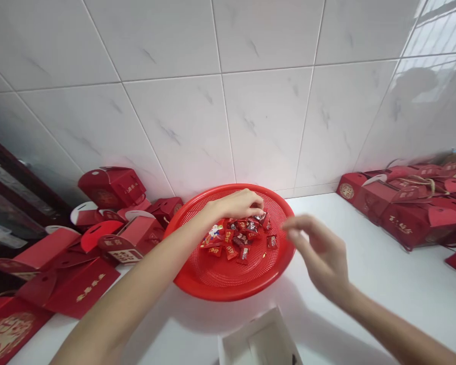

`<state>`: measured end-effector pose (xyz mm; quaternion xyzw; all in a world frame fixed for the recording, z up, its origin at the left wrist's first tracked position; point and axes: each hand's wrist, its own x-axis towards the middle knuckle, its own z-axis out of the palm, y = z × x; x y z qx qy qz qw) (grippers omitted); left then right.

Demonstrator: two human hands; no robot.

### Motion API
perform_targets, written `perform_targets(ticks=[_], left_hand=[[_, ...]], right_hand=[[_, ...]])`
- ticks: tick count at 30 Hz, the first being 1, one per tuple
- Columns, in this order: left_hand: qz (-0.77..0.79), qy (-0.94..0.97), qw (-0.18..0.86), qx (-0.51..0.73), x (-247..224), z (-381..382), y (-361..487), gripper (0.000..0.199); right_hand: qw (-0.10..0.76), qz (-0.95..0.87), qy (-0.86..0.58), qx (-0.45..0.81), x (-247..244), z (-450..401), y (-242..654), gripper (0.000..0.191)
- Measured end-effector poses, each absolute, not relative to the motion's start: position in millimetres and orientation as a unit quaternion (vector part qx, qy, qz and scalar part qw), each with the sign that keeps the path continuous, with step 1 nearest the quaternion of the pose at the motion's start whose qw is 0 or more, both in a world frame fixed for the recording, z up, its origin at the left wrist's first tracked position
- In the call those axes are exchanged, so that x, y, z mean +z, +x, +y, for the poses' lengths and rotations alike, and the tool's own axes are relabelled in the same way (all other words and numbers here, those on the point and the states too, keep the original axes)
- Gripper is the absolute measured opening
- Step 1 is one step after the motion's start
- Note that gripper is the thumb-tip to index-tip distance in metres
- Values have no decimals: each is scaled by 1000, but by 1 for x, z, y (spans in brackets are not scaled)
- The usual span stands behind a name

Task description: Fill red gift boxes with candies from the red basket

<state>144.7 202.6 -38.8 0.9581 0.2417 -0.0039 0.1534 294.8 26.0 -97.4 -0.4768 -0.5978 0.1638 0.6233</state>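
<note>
A round red plastic basket point(228, 294) with perforated sides stands on the white table against the wall. Inside it lies a small pile of wrapped candies point(231, 238) in red and dark wrappers. My left hand point(239, 204) reaches into the basket from the left, its bent fingers closed on a candy at the pile's back right edge. Over the basket's right rim hovers my right hand point(321, 248), slightly blurred, with thumb and fingers apart and nothing visible in them. Below the basket sits an open box point(264, 339), its pale inside showing, cut off by the bottom edge.
Several red gift boxes point(83, 284) with handle tops are heaped at the left, some stacked. More red boxes point(414, 213) stand in a group at the right by the wall. A tiled wall point(266, 126) rises right behind the basket.
</note>
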Motion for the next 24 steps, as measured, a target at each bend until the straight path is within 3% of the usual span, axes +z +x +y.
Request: perform_targets(ticks=[2, 5, 9, 14, 20, 24], left_hand=[[235, 962, 142, 4, -35, 200, 139, 26], [255, 960, 110, -18, -36, 199, 132, 29], [312, 945, 69, -70, -41, 206, 123, 28], [369, 905, 104, -185, -50, 223, 112, 10], [357, 911, 107, -178, -76, 232, 117, 38], [310, 932, 95, -162, -91, 228, 123, 57]], right_hand=[[608, -623, -475, 129, -69, 63, 299, 16], [535, -666, -488, 179, -49, 116, 300, 13], [426, -709, -509, 238, -54, 163, 298, 11], [324, -733, -519, 296, -66, 183, 302, 12], [240, -757, -529, 299, -82, 189, 309, 13], [244, -768, -503, 312, -88, 192, 311, 16]])
